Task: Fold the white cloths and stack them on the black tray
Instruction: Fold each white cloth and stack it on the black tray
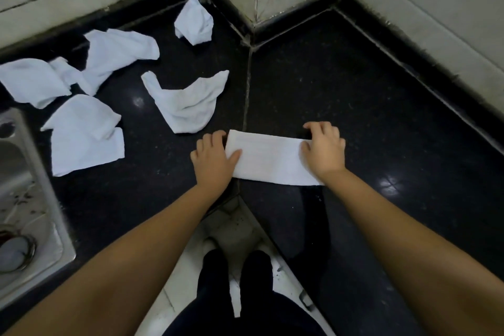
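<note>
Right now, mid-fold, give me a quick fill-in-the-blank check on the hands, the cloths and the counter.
1. The flat white rectangular cloth is pinned at its two short ends by ____ hands.
2. The steel sink lies to the person's ____.
3. Unfolded crumpled white cloths on the black stone counter number ____.
4. The left hand lies palm ____.

Missing: both; left; five; down
</note>
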`<state>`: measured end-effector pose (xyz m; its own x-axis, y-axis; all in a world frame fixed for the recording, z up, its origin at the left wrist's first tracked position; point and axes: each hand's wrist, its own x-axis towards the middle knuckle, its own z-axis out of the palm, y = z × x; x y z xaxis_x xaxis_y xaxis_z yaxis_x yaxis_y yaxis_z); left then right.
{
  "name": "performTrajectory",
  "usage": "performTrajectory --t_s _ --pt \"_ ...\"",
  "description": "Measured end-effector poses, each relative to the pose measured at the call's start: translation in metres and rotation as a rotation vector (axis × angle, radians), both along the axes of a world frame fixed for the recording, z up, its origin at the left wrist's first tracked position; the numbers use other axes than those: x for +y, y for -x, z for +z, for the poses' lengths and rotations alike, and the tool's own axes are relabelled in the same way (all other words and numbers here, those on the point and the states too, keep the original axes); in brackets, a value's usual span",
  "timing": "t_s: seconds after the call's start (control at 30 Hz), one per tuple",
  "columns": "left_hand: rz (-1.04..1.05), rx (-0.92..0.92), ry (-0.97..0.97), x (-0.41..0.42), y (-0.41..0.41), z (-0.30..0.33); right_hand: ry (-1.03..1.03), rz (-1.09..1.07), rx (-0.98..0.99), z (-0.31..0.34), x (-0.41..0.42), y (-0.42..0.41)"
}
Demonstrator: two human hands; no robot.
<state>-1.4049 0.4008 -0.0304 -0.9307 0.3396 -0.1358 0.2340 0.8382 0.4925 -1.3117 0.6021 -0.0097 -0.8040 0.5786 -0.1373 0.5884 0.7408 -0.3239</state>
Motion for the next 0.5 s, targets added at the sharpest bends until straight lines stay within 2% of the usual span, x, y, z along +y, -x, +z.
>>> performTrajectory --t_s 0.17,0.37,0.43,0.5 --pt "0.003 0.05 0.152 -0.027 -0.021 -0.007 0.128 0.349 -0.114 0.006 -0.051 0.066" --pt "-0.065 -0.024 0.173 -0.019 -0.015 0.002 0.048 0.404 -0.193 0.001 -0.074 0.095" --pt "-0.073 -0.104 0.136 -0.014 -0.01 0.011 0.181 0.379 -0.173 0.01 -0.067 0.091" --pt "-0.049 -0.244 -0.067 -0.008 0.0 0.025 0.425 0.276 -0.076 0.026 -0.054 0.086"
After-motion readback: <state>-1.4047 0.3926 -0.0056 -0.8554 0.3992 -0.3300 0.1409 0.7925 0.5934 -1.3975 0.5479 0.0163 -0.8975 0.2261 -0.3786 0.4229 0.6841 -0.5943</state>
